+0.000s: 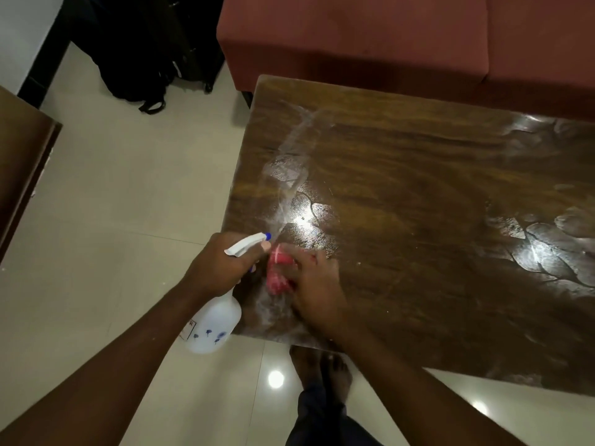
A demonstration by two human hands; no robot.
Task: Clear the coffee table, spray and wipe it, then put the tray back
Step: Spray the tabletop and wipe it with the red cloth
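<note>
A person stands barefoot at the near-left corner of the coffee table (418, 188) midway through the spray-and-wipe step. The left hand (219, 262) is curled round the neck of a white spray bottle (214, 326), forefinger along the trigger head and nozzle aimed across the tabletop. The right hand (317, 284), blurred, presses a red cloth (279, 272) to the wood with fingers that look fairly flat. Wet pools and a pale streak cover the left side and the right end, so the next move likely calls for broad passes of the cloth outward from this corner, then fetching the tray, which is not in view. Counted: one bottle, one cloth, one table with nothing else standing on it. Beyond it are one rust-red sofa (354, 37) and dark bags (138, 59) on the floor, their number unclear.
</note>
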